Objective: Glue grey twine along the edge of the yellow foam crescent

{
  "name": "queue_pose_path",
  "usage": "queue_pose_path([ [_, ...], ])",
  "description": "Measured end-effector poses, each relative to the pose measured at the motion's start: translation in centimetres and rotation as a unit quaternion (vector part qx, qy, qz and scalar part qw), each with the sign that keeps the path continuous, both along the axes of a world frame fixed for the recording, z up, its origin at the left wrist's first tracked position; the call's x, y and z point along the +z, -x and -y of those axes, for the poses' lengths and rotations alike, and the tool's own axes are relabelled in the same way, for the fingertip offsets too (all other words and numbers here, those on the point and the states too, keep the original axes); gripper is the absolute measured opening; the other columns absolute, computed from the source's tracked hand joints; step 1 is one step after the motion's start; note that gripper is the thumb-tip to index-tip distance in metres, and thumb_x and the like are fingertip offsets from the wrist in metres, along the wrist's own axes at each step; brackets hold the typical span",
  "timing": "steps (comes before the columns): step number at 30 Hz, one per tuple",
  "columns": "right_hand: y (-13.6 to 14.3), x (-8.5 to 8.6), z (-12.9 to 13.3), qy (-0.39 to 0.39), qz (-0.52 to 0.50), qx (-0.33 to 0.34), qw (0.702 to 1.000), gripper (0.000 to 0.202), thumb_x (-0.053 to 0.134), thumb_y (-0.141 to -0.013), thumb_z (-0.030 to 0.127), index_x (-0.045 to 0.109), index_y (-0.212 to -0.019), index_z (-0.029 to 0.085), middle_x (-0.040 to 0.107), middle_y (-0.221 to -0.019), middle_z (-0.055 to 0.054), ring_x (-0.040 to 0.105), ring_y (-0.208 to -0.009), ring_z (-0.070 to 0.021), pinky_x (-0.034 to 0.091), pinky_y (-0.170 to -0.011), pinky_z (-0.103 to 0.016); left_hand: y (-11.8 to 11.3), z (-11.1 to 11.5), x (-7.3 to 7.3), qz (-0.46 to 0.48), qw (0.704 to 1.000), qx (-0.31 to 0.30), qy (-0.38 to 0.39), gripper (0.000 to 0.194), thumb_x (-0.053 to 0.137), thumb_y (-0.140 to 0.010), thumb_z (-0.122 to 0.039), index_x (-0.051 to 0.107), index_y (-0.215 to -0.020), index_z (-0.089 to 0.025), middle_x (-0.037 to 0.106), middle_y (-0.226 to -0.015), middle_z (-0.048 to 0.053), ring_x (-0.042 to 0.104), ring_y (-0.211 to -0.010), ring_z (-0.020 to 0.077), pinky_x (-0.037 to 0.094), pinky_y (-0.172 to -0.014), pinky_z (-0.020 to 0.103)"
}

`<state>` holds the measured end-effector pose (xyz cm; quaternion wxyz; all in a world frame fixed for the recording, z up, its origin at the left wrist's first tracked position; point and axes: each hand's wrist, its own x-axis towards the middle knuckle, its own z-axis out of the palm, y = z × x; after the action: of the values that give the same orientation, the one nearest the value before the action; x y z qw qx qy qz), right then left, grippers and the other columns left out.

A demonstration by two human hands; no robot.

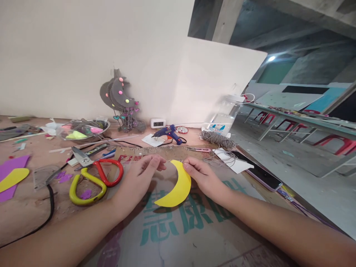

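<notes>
A yellow crescent moon cut-out (182, 185) hangs above the board, its lower tip pointing left. My right hand (198, 172) pinches it near the upper end between thumb and fingers. Left of the crescent, my left hand (147, 170) is loosely curled, its fingers apart from the piece and nothing visible in them. Beneath both hands lies a board (172, 241) with green lettering. Scissors (96, 174) with one red and one yellow handle lie beside my left forearm, blades partly spread.
Behind my hands are a blue glue gun (169, 133), a small white digital clock (158, 123) and grey crescent ornaments (121, 96). At right are grey yarn (218, 139), a phone (260, 172) and a clear jug (226, 115). Purple sheet (11, 193) lies far left.
</notes>
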<state>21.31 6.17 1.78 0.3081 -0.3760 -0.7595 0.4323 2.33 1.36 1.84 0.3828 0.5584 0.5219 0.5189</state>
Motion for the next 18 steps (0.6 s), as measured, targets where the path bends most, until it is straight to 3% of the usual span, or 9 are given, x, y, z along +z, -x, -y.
queue_pose_path([
  [4, 0.01, -0.06, 0.00, -0.039, 0.033, -0.003, 0.999, 0.028, 0.040, -0.088, 0.040, 0.048, -0.073, 0.018, 0.043, -0.061, 0.003, 0.042, -0.055, -0.0091, 0.034, -0.052, -0.021, 0.03, -0.05, 0.14, -0.038, 0.999, -0.013, -0.010, 0.034, 0.047, -0.080, -0.048, 0.062, -0.077, -0.018, 0.065, -0.080, 0.002, 0.060, -0.080, 0.0169, 0.047, -0.068, 0.025],
  [18, 0.21, 0.08, 0.20, -0.076, 0.048, 0.003, 0.996, 0.027, 0.040, -0.088, 0.036, 0.048, -0.071, 0.017, 0.044, -0.061, 0.002, 0.042, -0.057, -0.0093, 0.034, -0.050, -0.020, -0.06, -0.29, -0.34, -0.094, 0.995, -0.007, -0.020, 0.026, 0.049, -0.079, -0.042, 0.062, -0.078, -0.019, 0.065, -0.076, 0.001, 0.059, -0.071, 0.0165, 0.045, -0.062, 0.026],
])
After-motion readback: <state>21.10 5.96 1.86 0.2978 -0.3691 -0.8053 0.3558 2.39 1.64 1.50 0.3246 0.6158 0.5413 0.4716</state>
